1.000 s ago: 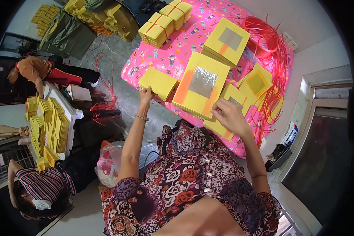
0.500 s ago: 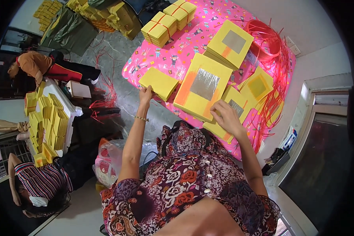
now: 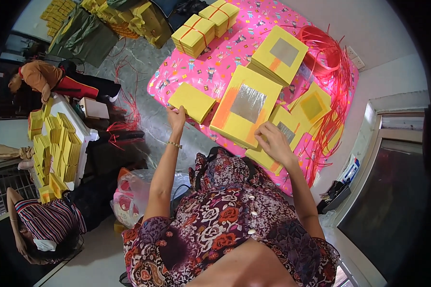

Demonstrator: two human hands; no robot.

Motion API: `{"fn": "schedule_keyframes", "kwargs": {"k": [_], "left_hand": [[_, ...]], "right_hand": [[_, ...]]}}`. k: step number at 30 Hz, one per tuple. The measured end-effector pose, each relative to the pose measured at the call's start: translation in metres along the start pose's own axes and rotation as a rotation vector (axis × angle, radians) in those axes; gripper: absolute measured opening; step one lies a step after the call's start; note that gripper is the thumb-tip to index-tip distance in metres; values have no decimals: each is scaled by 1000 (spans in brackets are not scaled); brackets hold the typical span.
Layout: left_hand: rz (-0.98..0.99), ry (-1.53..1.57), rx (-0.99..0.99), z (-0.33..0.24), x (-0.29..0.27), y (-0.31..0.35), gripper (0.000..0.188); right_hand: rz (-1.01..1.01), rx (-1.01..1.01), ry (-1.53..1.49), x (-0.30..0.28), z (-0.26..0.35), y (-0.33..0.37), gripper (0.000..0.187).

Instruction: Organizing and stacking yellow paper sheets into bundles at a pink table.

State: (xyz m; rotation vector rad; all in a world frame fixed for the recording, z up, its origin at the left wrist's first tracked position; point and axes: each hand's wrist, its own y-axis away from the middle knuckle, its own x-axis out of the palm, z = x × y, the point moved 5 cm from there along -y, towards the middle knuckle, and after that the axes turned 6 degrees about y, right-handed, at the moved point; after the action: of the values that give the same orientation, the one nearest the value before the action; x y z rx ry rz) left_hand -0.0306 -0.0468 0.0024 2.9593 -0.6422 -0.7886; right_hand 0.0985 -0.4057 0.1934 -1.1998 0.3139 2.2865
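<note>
My left hand is at the near left corner of a small stack of folded yellow paper, fingers closed on its edge. To its right lies a taller stack of yellow paper sheets, the top sheet with a silver square and an orange band. At this stack's near right corner my right hand has thumb and fingertips pinched at the paper's edge. The fingers partly hide how many sheets they hold. More yellow sheets with silver squares lie beneath and beside my right hand.
Another sheet stack and red plastic strips lie on the pink patterned table cover. Tied yellow bundles stand at the far edge. Two people work at left by a white table with yellow stacks.
Both hands stay at the same stacks; my left hand's fingers shift slightly along the folded stack's corner. The view shifts a little.
</note>
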Motion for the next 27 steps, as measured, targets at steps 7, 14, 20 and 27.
{"fn": "schedule_keyframes", "kwargs": {"k": [7, 14, 20, 27], "left_hand": [[22, 48, -40, 7, -8, -3, 59], [43, -306, 167, -30, -10, 10, 75], [87, -616, 548, -18, -1, 12, 61], [288, -644, 543, -21, 19, 25, 89]], "right_hand": [[18, 1, -7, 2, 5, -3, 12], [15, 5, 1, 3, 3, -3, 12], [-9, -33, 65, 1, 15, -2, 17], [-80, -102, 124, 10, 29, -1, 34]]}}
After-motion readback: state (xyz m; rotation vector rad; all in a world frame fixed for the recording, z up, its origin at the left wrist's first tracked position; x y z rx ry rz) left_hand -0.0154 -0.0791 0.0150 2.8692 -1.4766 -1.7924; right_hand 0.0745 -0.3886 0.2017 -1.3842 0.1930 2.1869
